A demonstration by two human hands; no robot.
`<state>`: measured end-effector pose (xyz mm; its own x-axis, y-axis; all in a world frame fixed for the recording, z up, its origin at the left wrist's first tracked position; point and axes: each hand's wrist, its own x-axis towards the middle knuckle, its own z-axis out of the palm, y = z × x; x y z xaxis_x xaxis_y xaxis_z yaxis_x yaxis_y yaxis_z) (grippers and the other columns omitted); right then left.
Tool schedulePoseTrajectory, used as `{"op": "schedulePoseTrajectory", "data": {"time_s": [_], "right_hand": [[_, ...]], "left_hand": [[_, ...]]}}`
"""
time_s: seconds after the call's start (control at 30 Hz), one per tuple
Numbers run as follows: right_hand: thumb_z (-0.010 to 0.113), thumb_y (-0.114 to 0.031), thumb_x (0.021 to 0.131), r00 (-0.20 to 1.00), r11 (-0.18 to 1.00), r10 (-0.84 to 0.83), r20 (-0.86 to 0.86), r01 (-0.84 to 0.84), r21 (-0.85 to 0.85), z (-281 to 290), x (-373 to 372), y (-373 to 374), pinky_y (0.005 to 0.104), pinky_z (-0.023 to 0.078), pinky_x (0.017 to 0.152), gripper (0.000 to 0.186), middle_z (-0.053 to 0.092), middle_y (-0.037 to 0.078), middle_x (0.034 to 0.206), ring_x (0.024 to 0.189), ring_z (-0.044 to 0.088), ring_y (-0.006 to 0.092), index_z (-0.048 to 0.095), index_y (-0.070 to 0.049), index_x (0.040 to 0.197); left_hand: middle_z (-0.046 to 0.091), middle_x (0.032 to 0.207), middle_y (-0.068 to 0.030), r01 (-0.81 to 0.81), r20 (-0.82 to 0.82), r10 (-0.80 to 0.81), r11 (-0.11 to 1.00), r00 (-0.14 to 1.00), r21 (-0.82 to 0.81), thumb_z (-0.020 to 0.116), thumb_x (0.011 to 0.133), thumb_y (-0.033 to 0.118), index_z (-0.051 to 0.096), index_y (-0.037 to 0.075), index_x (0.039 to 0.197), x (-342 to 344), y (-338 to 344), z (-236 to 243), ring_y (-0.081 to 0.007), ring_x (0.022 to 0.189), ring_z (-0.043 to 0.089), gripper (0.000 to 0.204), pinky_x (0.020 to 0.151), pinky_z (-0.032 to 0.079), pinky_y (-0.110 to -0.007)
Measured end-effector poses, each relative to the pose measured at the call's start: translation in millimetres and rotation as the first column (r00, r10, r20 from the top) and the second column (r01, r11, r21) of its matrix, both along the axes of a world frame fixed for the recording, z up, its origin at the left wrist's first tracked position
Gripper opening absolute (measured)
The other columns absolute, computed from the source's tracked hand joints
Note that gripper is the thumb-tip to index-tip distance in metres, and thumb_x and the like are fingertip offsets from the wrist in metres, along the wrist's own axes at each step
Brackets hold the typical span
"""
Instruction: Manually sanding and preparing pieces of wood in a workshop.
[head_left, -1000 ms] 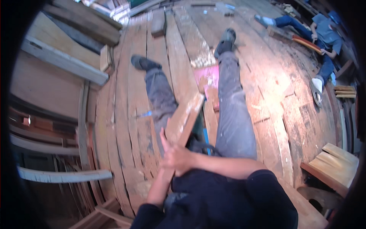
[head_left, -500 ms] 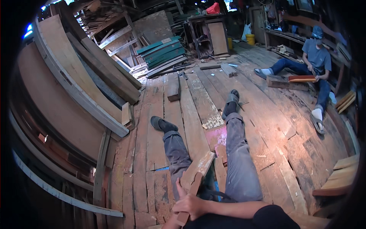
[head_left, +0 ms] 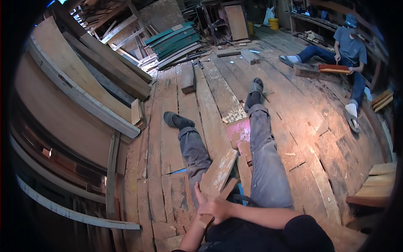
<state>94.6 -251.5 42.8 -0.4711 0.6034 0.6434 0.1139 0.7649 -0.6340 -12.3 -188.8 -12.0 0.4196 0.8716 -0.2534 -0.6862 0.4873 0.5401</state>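
Note:
My right hand (head_left: 216, 208) is closed round a narrow brown wooden strip (head_left: 228, 189), whose short end sticks out below the fingers. The strip slants along the right edge of a wider, pale, worn board (head_left: 219, 170). Close against the right hand is my left hand (head_left: 201, 200), at the board's near end; one finger stretches up along the board's left side. Its other fingers are mostly hidden, but it appears to grip the board. Both pieces slant up and away between my outstretched legs.
On the right, a seated person (head_left: 350, 50) holds a reddish wooden piece (head_left: 333, 68) over a timber block (head_left: 315, 72). Large curved planks (head_left: 79, 71) lean at left. A short beam (head_left: 188, 78) and a hammer (head_left: 198, 64) lie ahead, near stacked green boards (head_left: 174, 40).
The view has tilted down a little. My hands and the wood have shifted slightly right, and more of my left forearm shows. The strip lies lower against the board.

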Motion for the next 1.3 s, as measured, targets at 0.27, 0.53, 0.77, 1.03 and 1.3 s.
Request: {"op": "schedulePoseTrajectory", "data": {"time_s": [0.27,0.53,0.77,1.03,1.3], "right_hand": [[0.077,-0.027,0.067,0.996,0.981,-0.079,-0.044,0.085,0.172,60.8,18.5,-16.5,0.0372,0.05,0.056,0.03,0.063,0.007,0.074,0.064,0.064,0.0293,0.063,-0.008,0.086],[0.073,-0.019,0.049,0.998,0.974,0.059,0.023,-0.063,0.216,16.1,-4.5,5.8,0.0389,0.048,0.061,0.037,0.058,0.007,0.077,0.073,0.06,0.0307,0.059,-0.005,0.08],[0.073,-0.021,0.051,0.989,0.962,0.096,0.114,-0.121,0.245,-16.5,-10.3,11.5,0.0394,0.05,0.063,0.036,0.061,0.009,0.078,0.072,0.062,0.0309,0.061,-0.007,0.081],[0.076,-0.019,0.063,0.974,0.973,-0.142,-0.178,0.17,0.157,20.7,26.0,9.3,0.0408,0.05,0.066,0.03,0.061,0.01,0.081,0.074,0.063,0.0322,0.065,-0.008,0.089],[0.074,-0.013,0.065,0.679,0.795,-0.511,0.527,0.606,-0.01,2.3,79.1,23.3,0.0511,0.04,0.103,0.064,0.047,0.018,0.133,0.125,0.042,0.0422,0.058,-0.013,0.127]], "left_hand": [[0.041,0.151,-0.0095,0.032,0.073,-0.032,0.999,0.997,0.003,0.034,0.099,0.051,0.032,0.016,0.153,3.0,-3.3,4.4,-0.0294,0.136,0.042,0.064,0.114,0.031,-0.041],[0.047,0.147,-0.0101,-0.024,0.032,0.023,0.999,0.999,0.032,0.036,0.1,0.049,0.035,0.009,0.151,-10.4,6.0,-24.5,-0.0271,0.133,0.045,0.065,0.114,0.03,-0.038],[0.043,0.151,-0.0099,0.033,0.069,-0.037,0.998,0.997,0.056,0.034,0.1,0.051,0.033,0.009,0.152,-7.8,7.6,-25.0,-0.0259,0.136,0.042,0.067,0.117,0.024,-0.035],[0.04,0.153,-0.0126,0.034,-0.009,-0.034,0.998,0.999,0.05,0.032,0.099,0.049,0.03,0.015,0.154,-9.5,-3.8,-12.2,-0.0309,0.138,0.04,0.065,0.117,0.025,-0.042],[0.039,0.153,-0.0107,0.019,0.091,-0.016,0.999,0.996,-0.035,0.034,0.099,0.048,0.032,0.015,0.153,-3.3,10.6,-14.8,-0.0314,0.139,0.038,0.063,0.117,0.027,-0.047]]}}
